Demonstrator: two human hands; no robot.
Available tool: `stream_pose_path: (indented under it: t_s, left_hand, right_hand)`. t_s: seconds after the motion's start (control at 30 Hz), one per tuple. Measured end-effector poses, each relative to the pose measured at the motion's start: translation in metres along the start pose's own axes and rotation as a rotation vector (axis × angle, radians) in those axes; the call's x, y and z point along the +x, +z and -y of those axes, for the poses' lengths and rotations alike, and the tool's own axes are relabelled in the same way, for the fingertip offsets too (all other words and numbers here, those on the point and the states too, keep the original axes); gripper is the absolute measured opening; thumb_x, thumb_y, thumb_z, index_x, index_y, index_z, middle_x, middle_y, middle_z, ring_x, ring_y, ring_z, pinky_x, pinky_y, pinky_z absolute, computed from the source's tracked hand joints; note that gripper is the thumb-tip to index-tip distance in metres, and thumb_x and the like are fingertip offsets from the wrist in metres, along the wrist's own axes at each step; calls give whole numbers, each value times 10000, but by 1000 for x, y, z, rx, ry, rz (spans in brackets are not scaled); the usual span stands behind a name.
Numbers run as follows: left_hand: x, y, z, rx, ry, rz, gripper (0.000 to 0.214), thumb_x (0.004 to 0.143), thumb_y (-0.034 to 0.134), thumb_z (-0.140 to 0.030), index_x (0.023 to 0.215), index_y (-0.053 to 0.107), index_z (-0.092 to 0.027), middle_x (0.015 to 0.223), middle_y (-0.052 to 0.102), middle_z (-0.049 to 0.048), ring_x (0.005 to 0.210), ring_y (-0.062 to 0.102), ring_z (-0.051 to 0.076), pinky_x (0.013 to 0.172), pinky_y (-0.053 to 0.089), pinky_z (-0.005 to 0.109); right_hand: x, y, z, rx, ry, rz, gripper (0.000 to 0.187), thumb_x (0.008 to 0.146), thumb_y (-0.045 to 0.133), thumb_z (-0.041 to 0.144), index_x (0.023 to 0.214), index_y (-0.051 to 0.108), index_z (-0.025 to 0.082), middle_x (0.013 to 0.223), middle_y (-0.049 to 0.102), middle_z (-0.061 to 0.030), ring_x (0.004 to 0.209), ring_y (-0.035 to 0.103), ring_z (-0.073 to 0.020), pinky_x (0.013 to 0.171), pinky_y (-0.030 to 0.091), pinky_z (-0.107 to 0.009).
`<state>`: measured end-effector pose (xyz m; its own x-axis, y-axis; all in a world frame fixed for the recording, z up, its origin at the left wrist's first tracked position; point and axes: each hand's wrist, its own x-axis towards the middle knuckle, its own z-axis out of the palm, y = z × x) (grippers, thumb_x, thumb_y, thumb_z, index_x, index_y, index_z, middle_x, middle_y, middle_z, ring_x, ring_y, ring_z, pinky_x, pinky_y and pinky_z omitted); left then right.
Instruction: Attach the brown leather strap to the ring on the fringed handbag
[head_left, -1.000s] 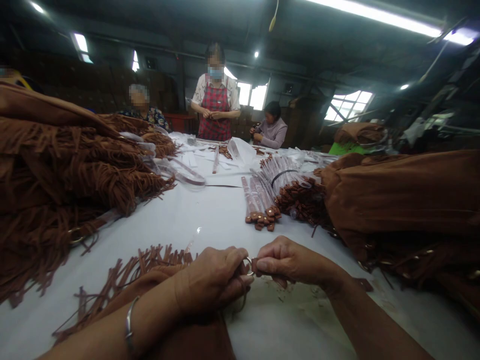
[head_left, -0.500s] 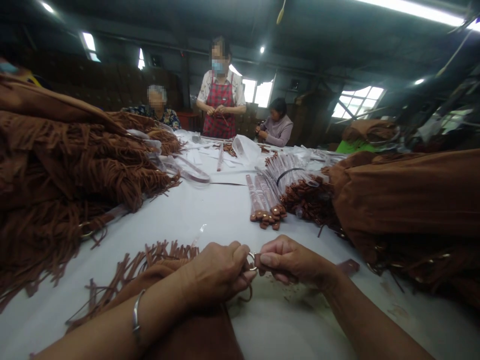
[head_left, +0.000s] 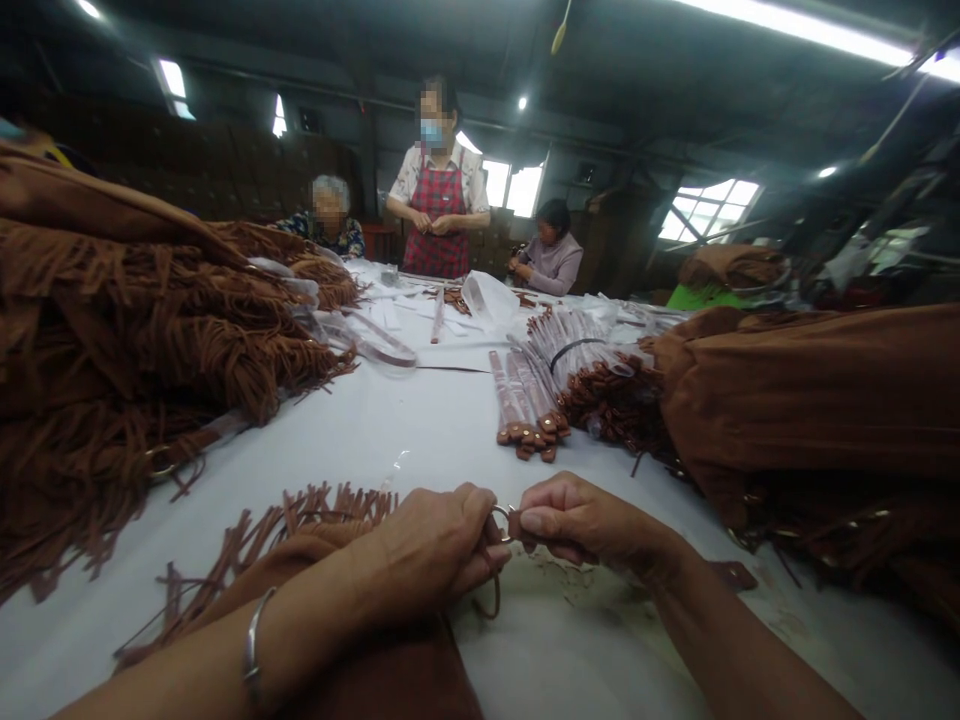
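Observation:
My left hand [head_left: 427, 550] is closed around a small metal ring [head_left: 499, 522] fixed to a brown fringed suede bag [head_left: 300, 580] that lies under my left forearm. My right hand [head_left: 581, 520] is pinched shut on the end of a thin brown strap [head_left: 731, 575], held right at the ring. The strap trails off to the right past my wrist onto the white table [head_left: 420, 430]. Both hands meet near the table's front edge, fingertips almost touching.
Heaps of brown fringed bags rise at the left [head_left: 112, 340] and right [head_left: 817, 400]. Bundled wrapped straps [head_left: 525, 400] and loose strap ends [head_left: 607, 400] lie mid-table. At the far end one person stands in a checked apron [head_left: 439, 215] and two others sit [head_left: 330, 215] [head_left: 551, 260].
My hands have stayed together at the ring, shifting only slightly. The strap's free end has slid a little lower on the table.

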<state>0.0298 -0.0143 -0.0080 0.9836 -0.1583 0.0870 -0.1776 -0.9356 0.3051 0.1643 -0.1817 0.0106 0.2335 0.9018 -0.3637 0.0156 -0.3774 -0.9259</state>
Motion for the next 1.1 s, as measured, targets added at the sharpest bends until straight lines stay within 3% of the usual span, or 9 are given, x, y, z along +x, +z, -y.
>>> stream_pose_path:
  t_s: [0.13, 0.23, 0.4, 0.53, 0.7, 0.8, 0.93, 1.1]
  left_hand:
    - [0, -5, -3, 92, 84, 51, 219, 887, 381, -379, 901, 469, -179, 827, 598, 41, 672, 596, 199, 565, 437, 281]
    - [0, -5, -4, 155, 126, 54, 239, 896, 358, -374, 909, 484, -171, 820, 600, 49, 661, 597, 211, 566, 456, 304]
    - [1, 1, -2, 233, 36, -6, 280, 903, 329, -368, 874, 501, -148, 784, 599, 67, 634, 600, 224, 540, 463, 319]
    - [0, 4, 0, 197, -18, -68, 288, 902, 329, -377, 850, 503, -153, 754, 597, 57, 626, 599, 213, 541, 450, 298]
    - [1, 1, 3, 97, -81, -39, 281, 896, 338, -398, 865, 493, -166, 757, 598, 44, 634, 594, 199, 554, 421, 276]
    - [2, 2, 5, -9, -57, -30, 308, 839, 452, -445, 989, 465, -176, 833, 600, 37, 714, 584, 200, 618, 433, 284]
    - [4, 6, 3, 69, -19, -84, 600, 768, 565, -399, 1271, 324, -176, 1076, 549, 96, 970, 512, 260, 828, 407, 372]
    - [10, 5, 9, 192, 168, 38, 295, 882, 414, -249, 1174, 460, -262, 1085, 556, 60, 947, 524, 213, 807, 387, 343]
  right_hand:
    - [4, -4, -8, 48, -11, 43, 370, 764, 615, 449, 731, 596, 81, 612, 522, 11, 370, 318, -2, 322, 176, -134]
    - [6, -5, -9, 77, -17, 49, 369, 760, 621, 440, 731, 605, 72, 571, 497, 24, 363, 299, 0, 323, 167, -134]
    - [10, 1, -11, 58, -19, -35, 339, 787, 591, 429, 731, 590, 95, 478, 426, 61, 340, 253, -10, 301, 131, -133]
    - [9, 10, -12, -14, 20, -77, 341, 840, 512, 450, 766, 578, 124, 403, 397, 78, 312, 250, -32, 283, 174, -129]
    - [7, 13, -8, -44, 26, -107, 342, 837, 511, 452, 760, 571, 124, 415, 425, 72, 315, 266, -28, 291, 191, -123]
    - [11, 8, -10, -3, 10, -161, 354, 830, 508, 466, 743, 562, 127, 414, 419, 73, 313, 254, -28, 292, 183, -126]
    - [23, 1, -27, 25, 13, -207, 359, 836, 462, 476, 739, 540, 139, 419, 404, 74, 304, 255, -36, 291, 177, -142]
    - [34, -3, -41, -159, 23, -269, 420, 869, 335, 492, 827, 541, 129, 541, 492, 26, 387, 401, -70, 383, 327, -182]
